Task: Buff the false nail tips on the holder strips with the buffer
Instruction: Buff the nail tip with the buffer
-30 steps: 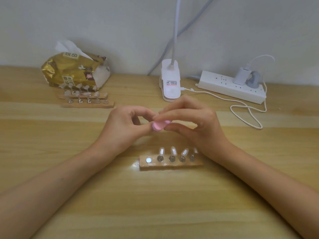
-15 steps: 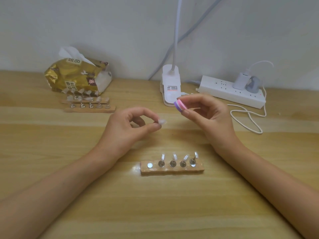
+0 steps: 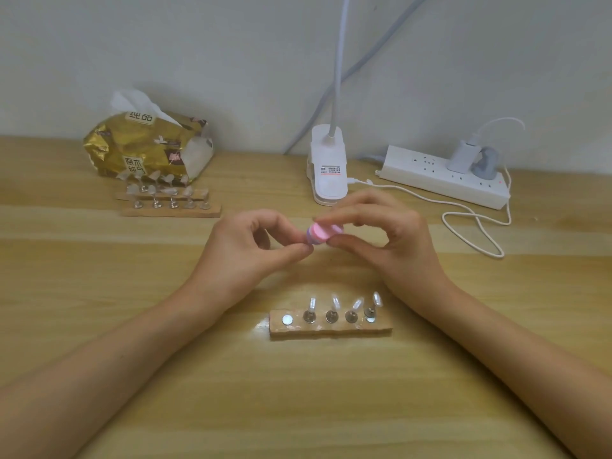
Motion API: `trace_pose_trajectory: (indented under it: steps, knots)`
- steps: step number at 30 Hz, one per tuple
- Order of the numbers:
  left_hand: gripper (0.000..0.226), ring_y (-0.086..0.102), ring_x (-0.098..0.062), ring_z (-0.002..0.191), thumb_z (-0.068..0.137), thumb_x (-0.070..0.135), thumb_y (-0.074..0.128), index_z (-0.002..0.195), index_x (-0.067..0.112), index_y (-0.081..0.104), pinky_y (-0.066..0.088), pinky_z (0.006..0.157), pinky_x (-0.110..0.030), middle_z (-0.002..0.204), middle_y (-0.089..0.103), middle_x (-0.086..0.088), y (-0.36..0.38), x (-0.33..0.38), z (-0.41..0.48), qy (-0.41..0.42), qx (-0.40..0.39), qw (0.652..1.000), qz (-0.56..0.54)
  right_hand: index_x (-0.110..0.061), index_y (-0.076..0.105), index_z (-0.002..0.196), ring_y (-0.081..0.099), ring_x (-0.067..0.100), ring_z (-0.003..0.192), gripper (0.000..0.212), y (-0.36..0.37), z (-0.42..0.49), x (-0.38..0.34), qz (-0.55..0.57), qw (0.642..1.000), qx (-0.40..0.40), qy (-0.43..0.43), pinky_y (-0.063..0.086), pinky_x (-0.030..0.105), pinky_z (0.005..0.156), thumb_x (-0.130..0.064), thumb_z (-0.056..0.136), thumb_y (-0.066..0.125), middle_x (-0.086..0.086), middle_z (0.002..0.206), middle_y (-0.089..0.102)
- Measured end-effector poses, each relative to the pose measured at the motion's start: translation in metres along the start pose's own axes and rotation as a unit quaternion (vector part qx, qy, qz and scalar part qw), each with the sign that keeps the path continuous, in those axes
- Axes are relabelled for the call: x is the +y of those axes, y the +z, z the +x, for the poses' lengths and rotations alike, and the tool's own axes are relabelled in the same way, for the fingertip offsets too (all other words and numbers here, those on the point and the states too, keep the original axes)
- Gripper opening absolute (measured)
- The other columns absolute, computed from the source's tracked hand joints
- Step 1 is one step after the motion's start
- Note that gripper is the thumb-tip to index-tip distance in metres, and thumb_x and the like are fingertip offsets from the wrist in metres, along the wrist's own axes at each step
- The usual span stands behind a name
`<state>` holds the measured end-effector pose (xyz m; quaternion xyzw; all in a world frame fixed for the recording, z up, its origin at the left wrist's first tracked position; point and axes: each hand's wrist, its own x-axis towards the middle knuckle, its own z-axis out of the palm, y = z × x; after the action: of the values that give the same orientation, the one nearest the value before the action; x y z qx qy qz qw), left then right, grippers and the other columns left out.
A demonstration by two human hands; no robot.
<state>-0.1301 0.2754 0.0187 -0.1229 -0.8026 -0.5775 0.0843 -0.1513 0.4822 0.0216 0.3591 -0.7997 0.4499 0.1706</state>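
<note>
- Our right grip (image 3: 381, 235) pinches the pink buffer (image 3: 323, 232); our left grip (image 3: 245, 255) pinches a hidden nail tip, we judge, above the worktop (image 3: 298, 409).
- Hard strokes could flick it loose.

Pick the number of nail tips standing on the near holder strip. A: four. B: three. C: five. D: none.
A: four nail tips stand on the near holder strip, and its leftmost magnet is bare.
</note>
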Motion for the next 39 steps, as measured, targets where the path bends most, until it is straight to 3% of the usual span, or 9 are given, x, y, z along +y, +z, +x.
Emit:
trace_pose_trajectory:
  steps: [5,8,12,15,18,22,27,31,39]
  knots:
    - [0.015,0.029,-0.004,0.042,0.071,0.03,0.084,0.07,0.021,0.072,0.024,0.044,-0.011,0.049,0.054,0.02,0.0,0.001,0.0,-0.002,0.002,1.0,0.01,-0.013,0.078,0.102,0.065,0.011,0.091,0.02,0.001,0.002,-0.001,0.0,1.0,0.002,0.01,0.047,0.024,0.083,-0.006,0.083,0.077,0.008,0.097,0.069]
    - [0.03,0.027,-0.004,0.042,0.059,0.048,0.08,0.068,0.021,0.071,0.021,0.043,-0.013,0.044,0.048,0.019,0.0,0.002,-0.001,0.004,0.007,1.0,0.0,-0.012,0.076,0.103,0.066,0.015,0.091,0.021,0.004,0.001,-0.003,-0.004,0.998,-0.025,-0.051,0.051,0.026,0.085,-0.005,0.083,0.077,0.009,0.096,0.069]
    - [0.018,0.03,-0.003,0.041,0.068,0.03,0.084,0.069,0.018,0.071,0.024,0.043,-0.009,0.049,0.056,0.021,0.001,0.003,0.0,0.007,-0.002,1.0,0.004,-0.01,0.078,0.102,0.066,0.016,0.092,0.021,0.001,0.004,-0.002,0.007,1.0,-0.003,-0.001,0.048,0.026,0.087,-0.003,0.082,0.078,0.01,0.095,0.07]
    - [0.027,0.028,-0.004,0.043,0.059,0.043,0.08,0.068,0.019,0.07,0.022,0.043,-0.011,0.048,0.053,0.021,0.001,0.004,-0.001,0.009,-0.001,1.0,0.001,-0.009,0.077,0.1,0.068,0.015,0.09,0.021,0.004,0.003,-0.004,-0.01,0.998,-0.027,-0.06,0.051,0.024,0.086,-0.002,0.08,0.079,0.009,0.095,0.071]
    - [0.016,0.028,-0.004,0.043,0.069,0.027,0.085,0.068,0.018,0.071,0.024,0.044,-0.012,0.056,0.06,0.019,0.001,0.004,0.0,0.009,-0.005,1.0,0.004,-0.009,0.078,0.1,0.066,0.015,0.089,0.02,0.001,0.005,-0.003,0.01,1.0,-0.006,-0.005,0.048,0.022,0.087,-0.002,0.081,0.078,0.01,0.093,0.071]
    - [0.016,0.026,-0.005,0.046,0.069,0.022,0.085,0.07,0.014,0.071,0.021,0.044,-0.015,0.05,0.054,0.019,0.001,0.003,0.001,0.0,-0.007,1.0,0.009,-0.008,0.078,0.1,0.068,0.017,0.089,0.021,0.003,0.005,-0.005,-0.003,0.998,-0.036,-0.044,0.052,0.028,0.084,-0.002,0.08,0.079,0.01,0.094,0.071]
    - [0.016,0.025,-0.004,0.045,0.068,0.021,0.085,0.066,0.019,0.069,0.021,0.043,-0.015,0.05,0.053,0.019,0.001,0.004,0.0,0.001,-0.011,1.0,-0.006,-0.008,0.078,0.1,0.068,0.013,0.09,0.021,0.003,0.005,-0.005,0.005,0.998,-0.035,-0.05,0.051,0.024,0.086,-0.001,0.08,0.079,0.009,0.095,0.071]
    - [0.017,0.028,-0.003,0.043,0.067,0.03,0.084,0.069,0.018,0.072,0.023,0.044,-0.013,0.052,0.055,0.019,0.001,0.004,0.0,0.005,-0.01,1.0,-0.005,-0.008,0.078,0.101,0.068,0.017,0.091,0.02,0.0,0.007,-0.002,0.011,1.0,-0.021,-0.005,0.053,0.035,0.087,-0.002,0.082,0.077,0.009,0.096,0.072]
    - [0.012,0.032,-0.003,0.041,0.069,0.023,0.085,0.069,0.02,0.073,0.026,0.044,-0.009,0.055,0.06,0.019,0.001,0.002,0.001,-0.011,-0.008,1.0,-0.005,-0.007,0.076,0.102,0.062,0.009,0.089,0.02,-0.008,0.009,0.001,-0.002,0.999,0.02,0.026,0.041,0.015,0.082,-0.002,0.083,0.077,0.013,0.095,0.072]
